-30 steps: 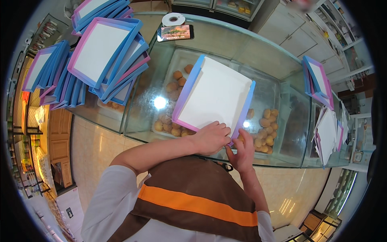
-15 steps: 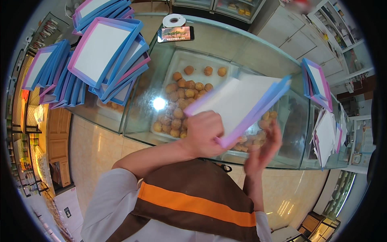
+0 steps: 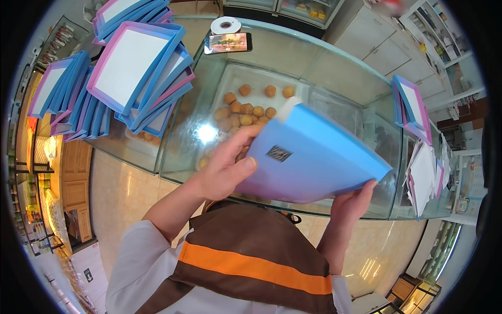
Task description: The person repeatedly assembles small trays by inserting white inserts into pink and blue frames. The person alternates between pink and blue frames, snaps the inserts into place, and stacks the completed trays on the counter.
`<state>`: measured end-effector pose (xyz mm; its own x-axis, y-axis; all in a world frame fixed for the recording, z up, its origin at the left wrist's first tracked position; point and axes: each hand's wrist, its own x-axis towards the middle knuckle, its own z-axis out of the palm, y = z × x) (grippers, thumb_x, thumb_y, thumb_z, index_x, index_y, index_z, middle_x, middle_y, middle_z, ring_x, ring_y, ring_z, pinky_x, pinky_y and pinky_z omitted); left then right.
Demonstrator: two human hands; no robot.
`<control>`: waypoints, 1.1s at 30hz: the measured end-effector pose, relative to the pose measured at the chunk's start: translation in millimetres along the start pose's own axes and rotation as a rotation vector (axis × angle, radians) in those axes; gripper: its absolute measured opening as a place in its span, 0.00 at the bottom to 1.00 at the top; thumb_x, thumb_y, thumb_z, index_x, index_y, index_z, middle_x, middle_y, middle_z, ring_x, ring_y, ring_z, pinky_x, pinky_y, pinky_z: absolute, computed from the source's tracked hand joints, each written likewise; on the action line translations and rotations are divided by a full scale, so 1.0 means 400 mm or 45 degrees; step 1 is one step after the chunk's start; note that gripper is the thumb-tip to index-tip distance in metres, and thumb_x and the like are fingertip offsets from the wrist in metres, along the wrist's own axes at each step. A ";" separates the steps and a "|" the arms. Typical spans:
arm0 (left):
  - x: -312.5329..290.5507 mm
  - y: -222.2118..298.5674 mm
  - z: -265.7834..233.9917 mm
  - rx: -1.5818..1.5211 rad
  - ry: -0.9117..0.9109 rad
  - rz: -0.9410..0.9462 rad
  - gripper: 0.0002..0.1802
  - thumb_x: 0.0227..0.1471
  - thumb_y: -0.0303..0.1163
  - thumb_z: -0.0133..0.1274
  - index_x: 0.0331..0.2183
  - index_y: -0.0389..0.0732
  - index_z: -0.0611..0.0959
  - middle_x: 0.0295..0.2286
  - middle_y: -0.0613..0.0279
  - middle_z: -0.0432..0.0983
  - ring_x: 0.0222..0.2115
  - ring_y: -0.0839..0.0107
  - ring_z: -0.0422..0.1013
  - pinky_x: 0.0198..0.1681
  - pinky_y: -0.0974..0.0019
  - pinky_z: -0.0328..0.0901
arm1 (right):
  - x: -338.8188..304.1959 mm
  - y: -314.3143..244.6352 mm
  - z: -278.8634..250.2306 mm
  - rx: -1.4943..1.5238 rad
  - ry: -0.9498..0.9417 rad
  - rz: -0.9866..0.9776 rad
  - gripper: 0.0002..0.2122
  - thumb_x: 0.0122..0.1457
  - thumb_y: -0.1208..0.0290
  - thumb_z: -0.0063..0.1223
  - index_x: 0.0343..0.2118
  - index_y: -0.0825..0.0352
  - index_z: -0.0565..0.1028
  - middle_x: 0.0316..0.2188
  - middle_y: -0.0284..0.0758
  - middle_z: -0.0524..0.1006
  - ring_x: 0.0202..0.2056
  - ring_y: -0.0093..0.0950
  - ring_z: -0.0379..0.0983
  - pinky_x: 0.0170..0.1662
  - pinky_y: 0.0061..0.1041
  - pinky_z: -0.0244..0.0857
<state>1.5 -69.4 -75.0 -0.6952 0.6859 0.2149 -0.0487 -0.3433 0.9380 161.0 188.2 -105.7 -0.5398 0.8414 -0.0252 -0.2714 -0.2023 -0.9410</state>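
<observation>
A blue-to-purple cardboard box lid (image 3: 308, 162) is held up in front of me above the glass counter, its printed outer face toward me. My left hand (image 3: 228, 166) grips its left edge, thumb on the outer face and fingers behind. My right hand (image 3: 353, 203) holds the lower right corner, with the thumb at the edge and the other fingers partly hidden. Beneath the glass, round brown pastries (image 3: 246, 109) lie on a white tray (image 3: 225, 86); the lid covers part of them.
Piles of blue and pink box parts (image 3: 130, 68) stand on the left of the glass counter (image 3: 209, 68). A phone (image 3: 228, 43) lies by a white roll (image 3: 226, 25) at the far edge. More box parts (image 3: 411, 107) and white sheets (image 3: 420, 175) are at the right.
The box part has been turned over: its white inside faced me before, and now its blue-purple outside does. My right hand, earlier off it, has closed on its lower right corner.
</observation>
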 end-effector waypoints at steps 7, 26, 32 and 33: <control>-0.014 0.065 0.013 0.291 0.261 -0.122 0.32 0.70 0.53 0.43 0.57 0.33 0.74 0.42 0.59 0.80 0.44 0.72 0.74 0.52 0.67 0.66 | -0.055 0.003 -0.042 0.204 -0.452 0.090 0.31 0.72 0.41 0.37 0.60 0.68 0.69 0.57 0.40 0.73 0.58 0.35 0.68 0.63 0.40 0.59; -0.032 -0.018 0.057 0.171 0.622 0.187 0.10 0.68 0.31 0.51 0.37 0.41 0.66 0.28 0.71 0.69 0.31 0.85 0.64 0.34 0.75 0.61 | -0.077 -0.059 0.068 -0.193 -0.187 -0.119 0.13 0.73 0.58 0.44 0.40 0.64 0.66 0.42 0.38 0.77 0.43 0.26 0.71 0.50 0.28 0.65; -0.020 0.019 0.072 -0.007 0.624 0.005 0.08 0.69 0.31 0.50 0.38 0.38 0.70 0.31 0.68 0.75 0.33 0.85 0.67 0.36 0.75 0.63 | -0.075 -0.074 0.046 -0.131 -0.228 0.011 0.12 0.73 0.58 0.45 0.41 0.63 0.67 0.41 0.36 0.77 0.42 0.24 0.71 0.47 0.26 0.65; -0.015 0.027 0.080 -0.011 0.644 -0.018 0.08 0.69 0.32 0.50 0.40 0.37 0.72 0.33 0.66 0.76 0.34 0.84 0.68 0.37 0.75 0.64 | -0.089 -0.079 0.071 -0.168 -0.146 -0.005 0.12 0.72 0.58 0.46 0.41 0.63 0.67 0.38 0.33 0.76 0.39 0.21 0.70 0.43 0.23 0.65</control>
<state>28.0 -56.8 -57.5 -0.9548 0.2943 0.0417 -0.0647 -0.3429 0.9371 166.2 150.4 -65.7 -0.6282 0.7780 0.0102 -0.1706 -0.1250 -0.9774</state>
